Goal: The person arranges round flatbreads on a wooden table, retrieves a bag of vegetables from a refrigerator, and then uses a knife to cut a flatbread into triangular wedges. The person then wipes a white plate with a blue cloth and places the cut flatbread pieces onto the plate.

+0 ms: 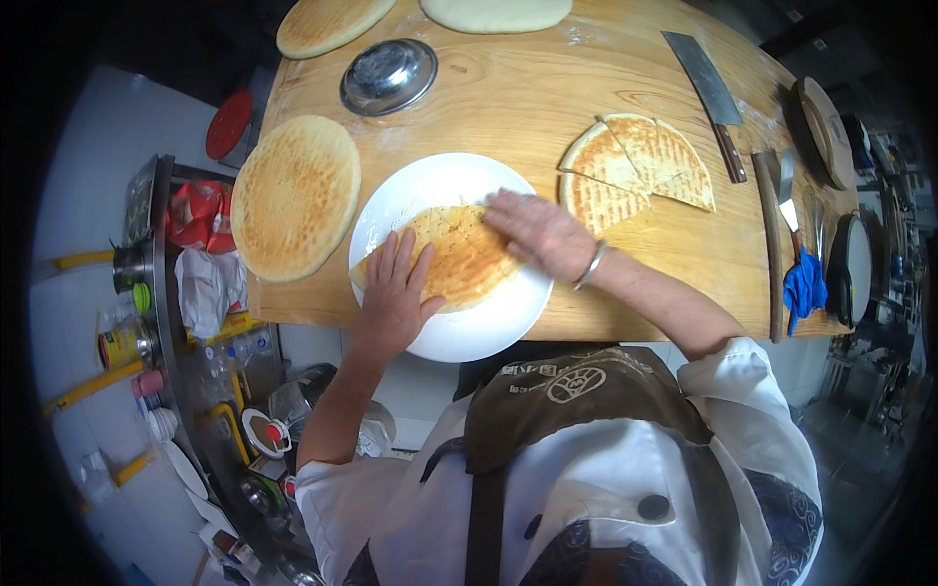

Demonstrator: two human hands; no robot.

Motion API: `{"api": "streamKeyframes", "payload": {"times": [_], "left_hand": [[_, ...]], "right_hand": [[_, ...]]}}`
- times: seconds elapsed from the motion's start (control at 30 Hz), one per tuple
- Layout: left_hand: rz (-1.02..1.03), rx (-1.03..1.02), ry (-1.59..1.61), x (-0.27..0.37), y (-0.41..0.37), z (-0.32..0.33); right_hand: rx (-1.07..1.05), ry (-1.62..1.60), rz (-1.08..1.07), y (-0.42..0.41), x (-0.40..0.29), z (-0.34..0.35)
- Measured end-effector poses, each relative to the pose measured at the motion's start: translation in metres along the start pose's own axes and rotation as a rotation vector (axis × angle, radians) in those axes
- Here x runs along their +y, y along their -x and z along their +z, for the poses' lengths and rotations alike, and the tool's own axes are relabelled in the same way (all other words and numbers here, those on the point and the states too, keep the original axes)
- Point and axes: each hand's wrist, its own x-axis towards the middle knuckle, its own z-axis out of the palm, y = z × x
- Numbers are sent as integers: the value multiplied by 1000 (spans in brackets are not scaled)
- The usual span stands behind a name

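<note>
Cut pieces of browned flatbread (462,260) lie on a large white round plate (484,340) at the table's near edge. My left hand (396,293) rests flat on the left part of this bread, fingers spread. Over the bread's right end is my right hand (542,234), fingers stretched out and slightly blurred; it covers part of the bread and the plate's rim. Neither hand grasps anything. Right of the plate, more cut flatbread wedges (604,198) lie directly on the wood, forming part of a round with a gap at the near right.
On the wooden table (506,95) are a whole flatbread (297,198), an upturned metal bowl (388,77), another baked bread (330,26), pale dough (498,13) and a cleaver (703,80). A wooden rod (767,249), a spatula (787,198) and a blue cloth (804,289) lie right.
</note>
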Motion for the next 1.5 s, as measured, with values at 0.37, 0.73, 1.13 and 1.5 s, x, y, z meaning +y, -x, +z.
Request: {"api": "streamKeyframes", "payload": {"times": [0.37, 0.73, 1.13, 1.5], "left_hand": [[-144, -40, 66, 26, -15, 1], [-49, 34, 447, 112, -217, 30], [-66, -350, 205, 143, -364, 81], [-91, -441, 695, 149, -374, 76]], "right_hand": [[270, -35, 222, 43, 44, -45], [191, 83, 881, 175, 180, -112], [192, -182, 1266, 166, 224, -96], [310, -440, 1383, 163, 217, -109]]}}
